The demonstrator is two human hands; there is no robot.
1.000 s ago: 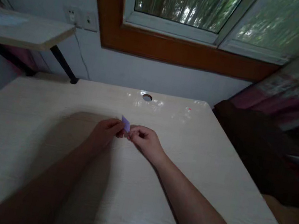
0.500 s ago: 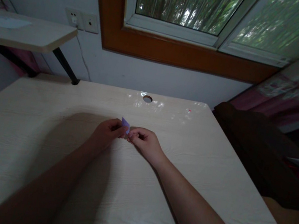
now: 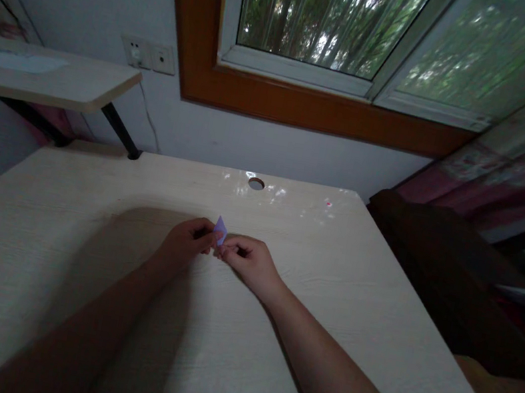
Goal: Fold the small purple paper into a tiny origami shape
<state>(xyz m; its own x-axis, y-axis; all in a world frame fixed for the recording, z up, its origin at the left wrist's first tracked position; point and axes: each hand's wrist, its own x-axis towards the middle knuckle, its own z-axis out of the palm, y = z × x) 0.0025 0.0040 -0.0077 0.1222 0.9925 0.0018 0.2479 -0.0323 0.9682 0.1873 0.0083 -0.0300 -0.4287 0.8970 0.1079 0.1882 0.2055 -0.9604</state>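
Note:
A small folded piece of purple paper [image 3: 221,228] is pinched between both my hands above the middle of a pale wooden desk [image 3: 56,241]. My left hand [image 3: 186,243] has its fingers closed on the paper's left side. My right hand [image 3: 247,262] pinches the paper from the right, fingers curled. The two hands touch each other at the fingertips, and only the paper's upper corner shows above them.
A round cable hole [image 3: 256,184] lies near the desk's far edge. A raised shelf [image 3: 54,78] on a black bracket stands at the back left. Wall sockets [image 3: 148,56] and a window [image 3: 324,18] are behind; a dark chair or sofa [image 3: 440,255] sits at the right.
The hands stay together on the paper; less of the purple paper shows above the fingers. The camera view has tilted slightly, so the desk sits lower in the picture.

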